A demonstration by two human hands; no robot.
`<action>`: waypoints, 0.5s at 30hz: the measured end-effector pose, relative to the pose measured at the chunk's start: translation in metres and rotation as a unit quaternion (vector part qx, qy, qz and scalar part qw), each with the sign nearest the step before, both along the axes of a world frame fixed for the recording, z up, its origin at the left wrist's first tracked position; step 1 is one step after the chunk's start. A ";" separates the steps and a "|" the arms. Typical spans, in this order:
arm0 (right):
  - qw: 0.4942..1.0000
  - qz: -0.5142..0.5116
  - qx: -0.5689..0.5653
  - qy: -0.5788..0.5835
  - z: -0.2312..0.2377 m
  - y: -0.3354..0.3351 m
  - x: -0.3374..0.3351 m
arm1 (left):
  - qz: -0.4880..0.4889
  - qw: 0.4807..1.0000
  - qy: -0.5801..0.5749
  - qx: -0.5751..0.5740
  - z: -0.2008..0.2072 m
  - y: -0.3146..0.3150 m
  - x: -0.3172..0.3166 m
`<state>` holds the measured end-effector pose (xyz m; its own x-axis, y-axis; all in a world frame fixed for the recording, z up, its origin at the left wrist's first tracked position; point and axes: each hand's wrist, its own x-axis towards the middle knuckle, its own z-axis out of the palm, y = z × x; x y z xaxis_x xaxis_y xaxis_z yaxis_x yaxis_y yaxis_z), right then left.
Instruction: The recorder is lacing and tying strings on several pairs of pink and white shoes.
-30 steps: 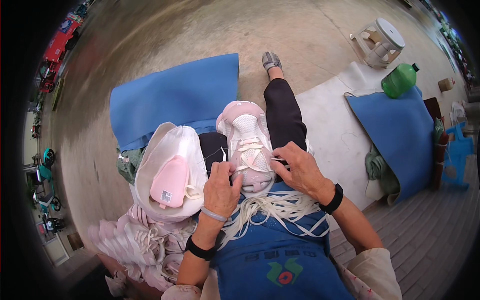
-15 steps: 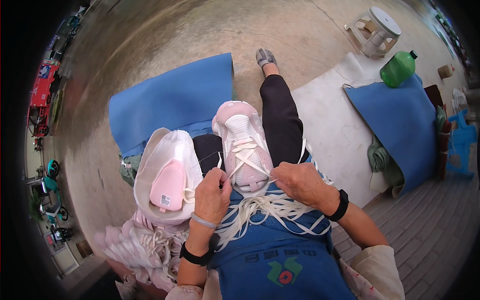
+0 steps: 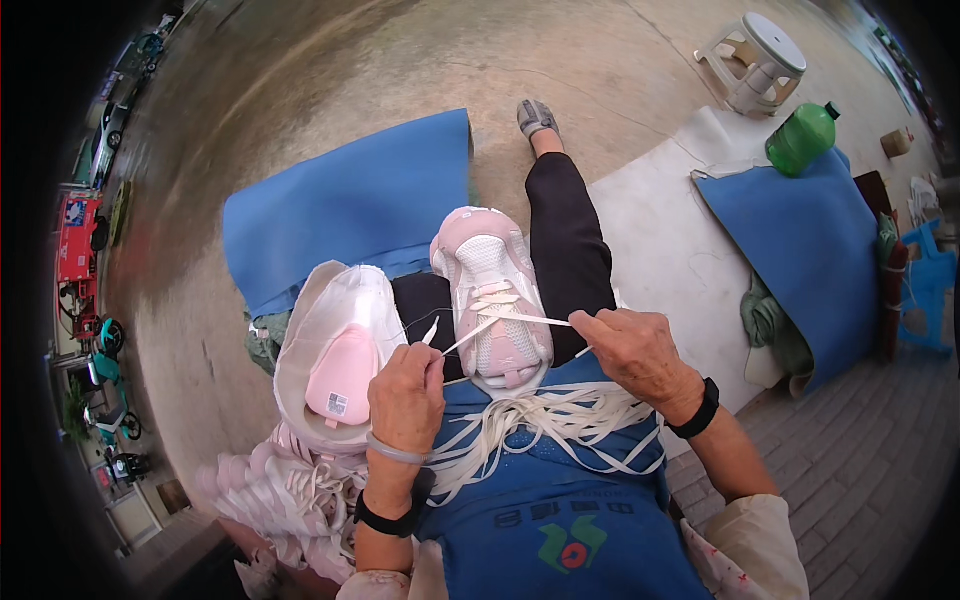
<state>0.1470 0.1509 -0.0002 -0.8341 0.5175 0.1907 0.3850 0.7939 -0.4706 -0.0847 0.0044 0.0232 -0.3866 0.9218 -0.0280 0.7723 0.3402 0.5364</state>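
A pink and white shoe upper (image 3: pixel 488 262) rests on my lap with its toe pointing away from me. Cream laces cross over its tongue, and one crossing lies near the middle. My left hand (image 3: pixel 408 396) pinches one end of the shoelace (image 3: pixel 530 319), left of the shoe. To the right, my right hand (image 3: pixel 637 362) pinches the other end, and the lace between runs straight. A loose bundle of cream laces (image 3: pixel 545 415) lies across my blue apron (image 3: pixel 560 500), just below the shoe's heel.
To the left is a white shoe piece with a pink insole (image 3: pixel 345 372). A pile of pink and white uppers (image 3: pixel 285 485) lies below it. Blue mats (image 3: pixel 345 210) flank my lap. Farther right are a green bottle (image 3: pixel 802 140), a white stool (image 3: pixel 757 60) and a blue stool (image 3: pixel 927 285).
Both hands have moved apart, the left toward the left and the right toward the right. The lace crossing has drawn tighter and sits higher on the shoe.
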 end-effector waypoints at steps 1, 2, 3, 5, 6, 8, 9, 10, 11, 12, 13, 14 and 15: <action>1.000 0.008 0.018 -0.009 0.003 0.003 0.001 | 0.013 1.000 0.027 0.008 0.004 0.001 -0.001; 0.999 0.017 0.037 -0.019 0.005 0.004 0.002 | 0.015 1.000 0.026 0.008 0.005 0.000 -0.001; 0.998 0.020 0.030 -0.044 0.000 0.004 0.004 | -0.005 0.997 0.062 -0.036 0.006 -0.001 0.000; 0.998 0.015 0.023 -0.060 -0.011 0.008 0.011 | -0.035 0.985 0.101 -0.136 0.006 -0.004 -0.002; 0.997 0.007 0.015 -0.075 -0.014 0.011 0.015 | -0.033 0.985 0.101 -0.136 0.008 -0.006 -0.005; 0.996 -0.001 0.007 -0.087 -0.009 0.011 0.014 | -0.008 0.999 0.004 -0.041 0.013 -0.014 -0.011; 0.996 -0.045 -0.019 -0.074 -0.003 0.010 0.012 | -0.007 1.000 0.011 -0.004 0.013 -0.014 -0.016; 0.993 -0.088 -0.043 -0.061 0.003 0.009 0.008 | -0.005 1.000 0.010 -0.004 0.014 -0.012 -0.016; 0.994 -0.097 -0.051 -0.028 0.002 0.008 0.006 | 0.058 0.996 -0.057 0.044 0.015 -0.009 -0.014; 0.994 -0.096 -0.051 -0.029 0.002 0.006 0.004 | 0.120 0.981 -0.123 0.092 0.016 -0.006 -0.010; 0.990 -0.077 -0.121 0.000 0.003 0.003 0.002 | 0.138 0.971 -0.171 0.096 0.018 -0.002 -0.002; 0.979 -0.055 -0.193 0.032 0.004 -0.001 -0.002 | 0.141 0.971 -0.169 0.098 0.016 -0.001 0.006; 0.973 -0.037 -0.226 0.019 0.008 -0.006 -0.009 | 0.118 0.972 -0.174 0.107 0.010 -0.002 0.014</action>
<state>0.1385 0.1446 0.0079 -0.7885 0.6137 -0.0399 0.4081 0.4735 -0.7805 -0.0710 0.0027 0.0330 -0.5896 0.8076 -0.0116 0.4456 0.3372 0.8293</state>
